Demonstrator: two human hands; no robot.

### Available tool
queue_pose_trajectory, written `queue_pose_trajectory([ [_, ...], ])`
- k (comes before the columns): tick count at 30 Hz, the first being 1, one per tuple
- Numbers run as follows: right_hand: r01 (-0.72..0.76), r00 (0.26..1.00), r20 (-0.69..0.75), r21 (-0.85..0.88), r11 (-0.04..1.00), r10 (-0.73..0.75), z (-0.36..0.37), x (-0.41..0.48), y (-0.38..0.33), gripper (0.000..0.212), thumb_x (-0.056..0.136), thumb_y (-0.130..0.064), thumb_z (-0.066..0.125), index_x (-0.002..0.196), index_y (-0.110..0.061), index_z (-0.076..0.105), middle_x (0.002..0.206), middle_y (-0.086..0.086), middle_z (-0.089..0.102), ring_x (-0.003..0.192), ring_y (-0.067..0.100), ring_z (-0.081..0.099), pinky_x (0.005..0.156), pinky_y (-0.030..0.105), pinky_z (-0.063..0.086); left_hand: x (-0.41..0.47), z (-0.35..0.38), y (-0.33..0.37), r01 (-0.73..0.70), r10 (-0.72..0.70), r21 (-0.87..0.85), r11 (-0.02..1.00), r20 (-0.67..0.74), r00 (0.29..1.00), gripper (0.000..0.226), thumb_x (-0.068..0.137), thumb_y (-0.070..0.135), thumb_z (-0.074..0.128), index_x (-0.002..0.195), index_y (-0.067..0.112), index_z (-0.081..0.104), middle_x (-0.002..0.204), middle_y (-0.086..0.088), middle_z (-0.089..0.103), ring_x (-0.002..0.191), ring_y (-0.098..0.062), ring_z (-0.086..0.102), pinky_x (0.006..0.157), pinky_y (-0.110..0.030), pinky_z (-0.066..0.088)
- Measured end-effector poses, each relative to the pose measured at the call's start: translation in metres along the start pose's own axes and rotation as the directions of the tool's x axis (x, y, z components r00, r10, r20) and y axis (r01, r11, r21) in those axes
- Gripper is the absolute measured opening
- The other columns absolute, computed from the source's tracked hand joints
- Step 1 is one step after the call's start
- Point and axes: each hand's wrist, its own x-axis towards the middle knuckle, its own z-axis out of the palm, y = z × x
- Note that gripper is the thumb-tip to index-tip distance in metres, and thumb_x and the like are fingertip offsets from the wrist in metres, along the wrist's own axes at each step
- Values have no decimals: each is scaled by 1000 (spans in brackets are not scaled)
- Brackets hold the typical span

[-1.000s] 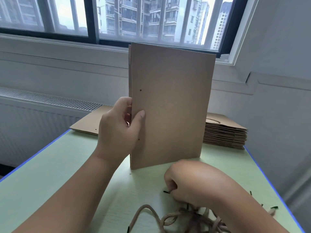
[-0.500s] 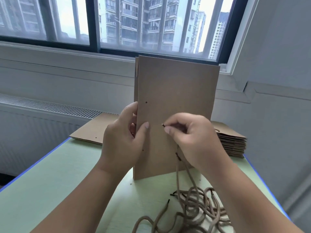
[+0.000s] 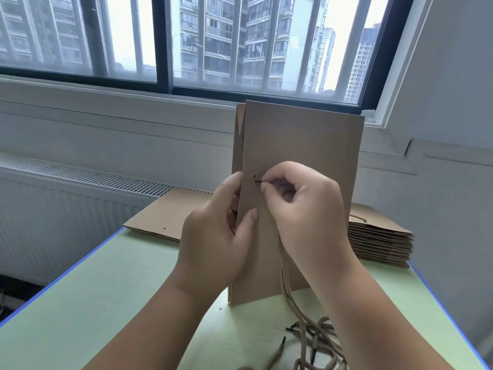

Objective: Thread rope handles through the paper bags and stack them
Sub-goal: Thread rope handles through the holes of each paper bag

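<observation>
A flat brown paper bag (image 3: 306, 145) stands on its edge on the table, held upright. My left hand (image 3: 213, 236) grips its left edge, thumb on the front face. My right hand (image 3: 301, 209) pinches the black tip of a tan rope handle (image 3: 286, 284) right beside a small hole near the bag's left edge. The rope hangs down from that hand to a loose pile of ropes (image 3: 317, 343) on the table in front of me.
A stack of bags with handles (image 3: 378, 241) lies at the back right of the green table (image 3: 106, 303). Flat bags without handles (image 3: 165, 217) lie at the back left. A radiator and a window wall stand behind the table.
My right hand picked a rope from the pile, lifted it, and brought its tip up to the hole in the bag. The left hand kept holding the bag upright.
</observation>
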Motion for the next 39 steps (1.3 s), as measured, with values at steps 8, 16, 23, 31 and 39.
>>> queue_pose_trajectory([
  [8, 67, 996, -61, -50, 997, -70, -3, 0, -4, 14, 84, -1, 70, 79, -14, 72, 71, -6, 64, 69, 10, 59, 63, 19, 47, 0, 1, 5, -23, 22, 19, 1000, 61, 998, 73, 85, 21, 66, 149, 47, 43, 76, 5, 67, 67, -19, 64, 66, -40, 57],
  [16, 60, 995, -85, 39, 997, -56, -1, -5, -1, 13, 84, -1, 75, 79, -13, 73, 75, -6, 65, 75, 10, 62, 68, 18, 48, 2, -2, 7, -107, 110, -36, 994, 95, 989, 58, 92, 12, 54, 146, 35, 51, 83, 8, 66, 73, -18, 63, 65, -38, 54],
  [23, 80, 994, -84, 133, 988, -69, -3, -12, 4, 16, 88, 5, 68, 92, -9, 75, 85, -4, 68, 85, 10, 65, 75, 20, 52, 11, -3, 19, -167, 172, -118, 979, 35, 984, 42, 96, -3, 45, 123, 14, 72, 89, 12, 67, 81, -9, 63, 69, -22, 43],
  [31, -2, 998, -58, 224, 975, 15, -16, -15, 4, 15, 89, 2, 72, 93, -13, 70, 85, -7, 69, 84, 14, 68, 77, 22, 55, 16, -1, 29, -118, 118, -6, 993, 32, 992, 13, 100, 10, 61, 98, 17, 72, 79, 7, 68, 75, -18, 64, 64, -42, 50],
  [39, -15, 996, -76, 291, 957, 39, -24, -30, 7, 10, 90, -2, 67, 92, -12, 70, 83, -5, 68, 82, 17, 67, 76, 23, 52, 10, 6, 45, -231, 227, 117, 966, 47, 973, 16, 98, 22, 44, 88, 15, 55, 73, 7, 54, 64, -19, 48, 56, -33, 39],
])
